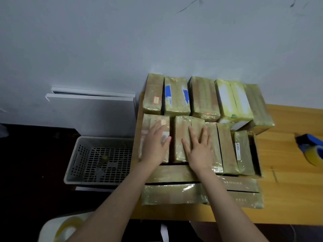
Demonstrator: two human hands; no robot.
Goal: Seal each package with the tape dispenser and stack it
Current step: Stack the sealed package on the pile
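Several tape-wrapped cardboard packages stand stacked on the left part of a wooden table [288, 193]. My left hand [154, 145] lies flat, fingers straight, on the front-left package [148, 123]. My right hand [199, 147] rests flat on the package beside it [181, 133]. A back row holds more packages, one with blue patches [176, 96] and a yellowish one [232, 100]. Flat packages [173, 193] lie in front, under my forearms. The blue tape dispenser [311, 149] with a yellow roll sits at the table's right edge of view, apart from both hands.
A grey perforated plastic basket [82, 158] stands on the dark floor left of the table. White boards [90, 96] lean against the wall behind it. A roll of tape [70, 227] lies on a pale surface at the bottom left.
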